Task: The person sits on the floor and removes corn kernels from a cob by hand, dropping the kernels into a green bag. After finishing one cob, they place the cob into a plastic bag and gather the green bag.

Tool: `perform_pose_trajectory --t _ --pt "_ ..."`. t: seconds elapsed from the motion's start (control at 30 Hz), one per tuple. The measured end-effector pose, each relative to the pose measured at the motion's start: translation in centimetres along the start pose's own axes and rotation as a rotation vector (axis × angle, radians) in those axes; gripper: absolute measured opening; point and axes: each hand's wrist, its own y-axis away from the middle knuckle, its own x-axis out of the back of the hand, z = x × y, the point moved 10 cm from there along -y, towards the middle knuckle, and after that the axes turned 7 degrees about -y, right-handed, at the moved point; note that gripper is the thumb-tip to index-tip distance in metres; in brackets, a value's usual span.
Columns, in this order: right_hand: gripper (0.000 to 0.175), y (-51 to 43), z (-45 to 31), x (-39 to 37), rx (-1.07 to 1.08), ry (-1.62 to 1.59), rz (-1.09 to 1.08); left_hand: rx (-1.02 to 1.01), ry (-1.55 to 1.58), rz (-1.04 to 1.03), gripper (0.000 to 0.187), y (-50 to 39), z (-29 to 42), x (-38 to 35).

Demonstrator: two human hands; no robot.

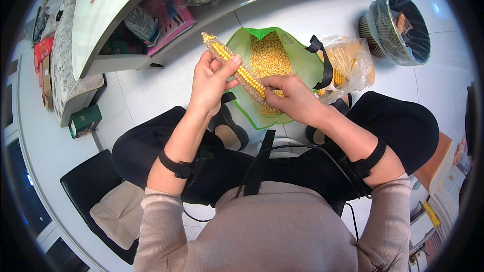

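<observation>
A partly shelled corn cob (242, 74) slants over the open mouth of a green-edged bag (308, 66). Rows of yellow kernels still line its upper face, while its sides are bare and brownish. My left hand (213, 79) grips the cob around its upper middle, thumb on top. At the lower end, the fingers of my right hand (293, 96) pinch the cob's tip, partly hiding it. Loose corn kernels (270, 54) fill the bottom of the bag below. Right of it, a clear plastic bag (363, 68) contains more corn cobs (339, 77).
A lined waste bin (410, 26) stands at the far right. Ahead is a white table (117, 15) with a shelf holding a pink package (170, 15). A black chair (87, 181) with a beige cushion (119, 211) is at left, near a green box (85, 121). A black cable (291, 146) crosses my lap.
</observation>
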Motion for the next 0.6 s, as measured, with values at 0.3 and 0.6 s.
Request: perform_pose_trajectory --t 0.3,0.6 --pt "0.022 -0.17 -0.21 0.13 -0.012 0.005 0.000 0.011 -0.010 0.002 0.032 -0.10 -0.07 0.11" --pt "0.022 -0.19 -0.01 -0.03 -0.017 0.011 -0.024 0.013 0.009 -0.010 0.033 -0.21 -0.31 0.05"
